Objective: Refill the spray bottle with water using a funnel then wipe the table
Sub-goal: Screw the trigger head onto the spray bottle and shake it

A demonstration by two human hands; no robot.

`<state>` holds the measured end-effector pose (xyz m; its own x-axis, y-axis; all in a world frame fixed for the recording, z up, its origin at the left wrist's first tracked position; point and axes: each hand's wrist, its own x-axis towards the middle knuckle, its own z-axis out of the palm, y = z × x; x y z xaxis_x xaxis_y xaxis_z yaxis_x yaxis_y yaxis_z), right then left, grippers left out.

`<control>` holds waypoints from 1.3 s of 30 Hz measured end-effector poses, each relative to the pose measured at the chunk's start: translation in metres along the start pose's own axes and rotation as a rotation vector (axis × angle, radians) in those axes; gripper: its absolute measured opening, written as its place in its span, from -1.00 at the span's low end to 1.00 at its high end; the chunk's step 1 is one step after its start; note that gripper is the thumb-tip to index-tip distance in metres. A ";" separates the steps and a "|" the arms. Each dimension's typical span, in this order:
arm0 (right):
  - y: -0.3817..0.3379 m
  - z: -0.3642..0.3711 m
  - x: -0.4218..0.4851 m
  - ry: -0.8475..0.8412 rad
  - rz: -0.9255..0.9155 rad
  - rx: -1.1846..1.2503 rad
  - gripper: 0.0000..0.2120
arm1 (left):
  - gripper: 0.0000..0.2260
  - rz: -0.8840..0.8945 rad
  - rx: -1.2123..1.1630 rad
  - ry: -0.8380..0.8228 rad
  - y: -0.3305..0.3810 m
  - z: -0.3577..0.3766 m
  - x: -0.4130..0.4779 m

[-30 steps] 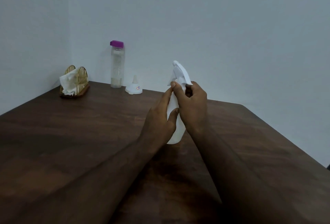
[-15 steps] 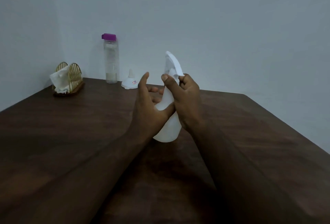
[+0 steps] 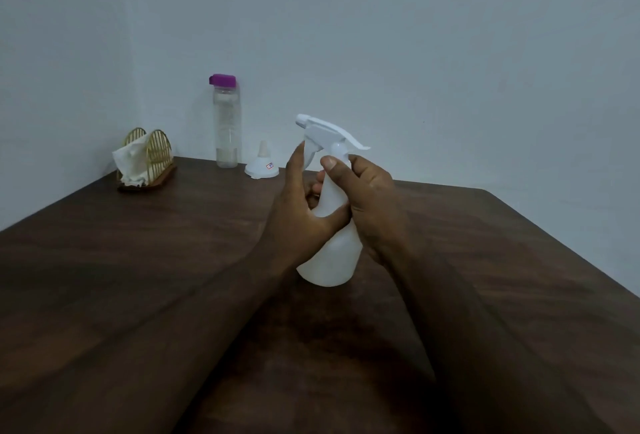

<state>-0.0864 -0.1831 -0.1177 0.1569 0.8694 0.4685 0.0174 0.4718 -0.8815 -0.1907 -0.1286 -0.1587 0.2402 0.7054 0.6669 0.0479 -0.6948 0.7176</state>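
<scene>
2 hands: L (image 3: 298, 212) + R (image 3: 370, 198) grip 1 spray btl (image 3: 329, 257) | 1 funnel (image 3: 262, 167) | 1 water btl (image 3: 227, 122)

left hand (image 3: 298, 215) gripping, right hand (image 3: 372, 203) pinching

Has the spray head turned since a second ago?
Yes. The spray head now points its nozzle left, toward the water bottle; earlier it showed edge-on. Both hands grip the spray bottle.

Open table (image 3: 502, 260) right; water bottle (image 3: 227, 122), funnel (image 3: 262, 165), napkin holder (image 3: 147, 160) seemingly well behind.
</scene>
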 end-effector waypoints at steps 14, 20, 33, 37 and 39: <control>0.012 0.015 -0.008 0.254 -0.160 -0.228 -0.85 | -0.26 0.045 0.076 -0.008 -0.010 0.005 0.010; 0.016 0.016 -0.008 0.281 -0.211 -0.214 -0.89 | -0.32 0.025 0.097 0.003 -0.012 0.004 0.009; 0.014 0.020 -0.014 0.308 -0.186 -0.259 -0.83 | -0.32 0.049 0.110 0.015 -0.014 0.004 0.007; 0.015 0.019 -0.015 0.317 -0.182 -0.243 -0.77 | -0.29 0.053 0.102 0.020 -0.011 0.004 0.007; 0.015 0.019 -0.015 0.295 -0.182 -0.223 -0.81 | -0.27 0.050 0.077 0.025 -0.011 0.004 0.005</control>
<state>-0.1071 -0.1858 -0.1367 0.4071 0.6805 0.6093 0.2795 0.5423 -0.7924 -0.1861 -0.1181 -0.1636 0.2199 0.6719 0.7073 0.1113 -0.7376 0.6661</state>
